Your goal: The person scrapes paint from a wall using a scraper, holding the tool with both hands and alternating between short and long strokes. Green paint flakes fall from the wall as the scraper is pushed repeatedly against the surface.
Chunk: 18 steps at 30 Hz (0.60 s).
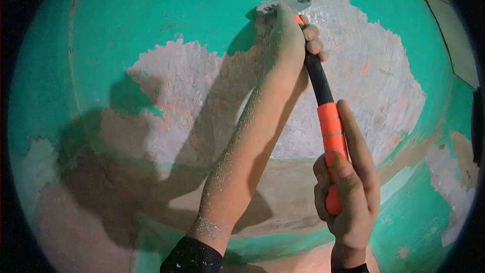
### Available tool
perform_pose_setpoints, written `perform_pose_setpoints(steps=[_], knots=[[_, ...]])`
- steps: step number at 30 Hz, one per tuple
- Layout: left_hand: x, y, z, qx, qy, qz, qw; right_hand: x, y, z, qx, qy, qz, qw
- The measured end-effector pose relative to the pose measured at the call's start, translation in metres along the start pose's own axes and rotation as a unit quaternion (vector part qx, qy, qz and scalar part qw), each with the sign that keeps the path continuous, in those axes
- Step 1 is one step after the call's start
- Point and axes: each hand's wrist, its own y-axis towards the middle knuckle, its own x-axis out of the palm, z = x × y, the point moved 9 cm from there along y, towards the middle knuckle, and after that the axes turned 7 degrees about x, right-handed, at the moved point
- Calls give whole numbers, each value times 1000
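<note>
Left hand [288, 35] is up high, fingers wrapped tight round the scraper [323, 106] just under its metal blade [284, 4], which is pressed on the teal wall [151, 5]; the handle runs down-right to the right hand [348, 192], fist closed on the orange end.

A turquoise-painted wall [151, 5] fills the view, its paint gone in 1 large patch of bare grey-pink plaster [353, 60]. Hard light throws dark shadows [101, 162] across it.
</note>
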Motion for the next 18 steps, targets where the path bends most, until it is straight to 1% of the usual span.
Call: perform_pose_setpoints(steps=[1, 4, 7, 10, 13, 16, 17, 18], knots=[[-1, -8, -1, 15, 22, -8, 1000, -2, -3, 3, 8, -6, 2, 1000], [-3, -14, -4, -9, 50, 9, 999, 0, -2, 2, -18, 19, 2, 1000], [6, 11, 3, -7, 8, -9, 1000, 9, 8, -7, -56, 14, 16, 998], [-3, -11, -4, -7, 38, 19, 999, 0, -1, -1, -30, 8, 2, 1000], [1, 0, -1, -10, 18, -21, 1000, 6, 0, -2, -16, 14, -15, 1000], [7, 22, 9, 11, 17, -7, 1000, 12, 14, -13, -43, 4, -4, 999], [7, 17, 10, 33, 43, -22, 998, 9, 12, -10, -78, 27, -2, 997], [5, 8, 4, 5, 46, -12, 999, 6, 8, -6, -62, 33, -2, 998]])
